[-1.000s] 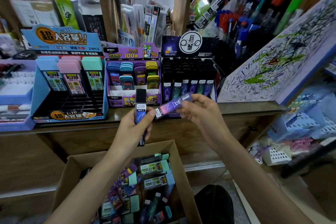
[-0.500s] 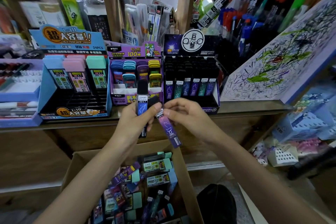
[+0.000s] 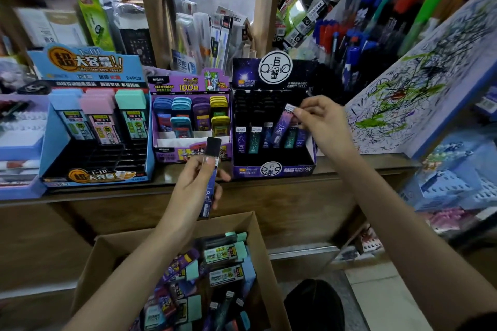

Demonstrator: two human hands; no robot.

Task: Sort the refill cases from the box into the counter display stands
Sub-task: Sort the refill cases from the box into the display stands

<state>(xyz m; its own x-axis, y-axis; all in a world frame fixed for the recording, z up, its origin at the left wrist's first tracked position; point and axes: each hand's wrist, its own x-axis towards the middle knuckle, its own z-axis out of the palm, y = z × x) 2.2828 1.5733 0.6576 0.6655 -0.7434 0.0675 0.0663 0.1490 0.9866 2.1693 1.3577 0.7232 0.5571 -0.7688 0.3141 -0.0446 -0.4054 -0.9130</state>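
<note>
My right hand (image 3: 321, 122) pinches the top end of a slim purple refill case (image 3: 282, 126) and holds it tilted among the dark cases in the black display stand (image 3: 271, 169) on the counter. My left hand (image 3: 197, 183) grips a blue refill case (image 3: 211, 177) with a black cap, upright above the counter's front edge. Below my arms, the open cardboard box (image 3: 258, 244) holds several mixed refill cases (image 3: 223, 255) in purple, teal and blue. A purple display stand (image 3: 191, 118) and a blue display stand (image 3: 88, 121) sit to the left.
The wooden counter (image 3: 349, 169) runs across the view. A scribbled white board (image 3: 419, 94) leans at the right beside racks of pens (image 3: 349, 43). Plastic baskets (image 3: 451, 183) sit lower right. A dark round object (image 3: 314, 303) lies on the floor beside the box.
My right hand took the purple case away from my left hand, carried it up and right, and set it into the black stand. My left hand stays put with the blue case.
</note>
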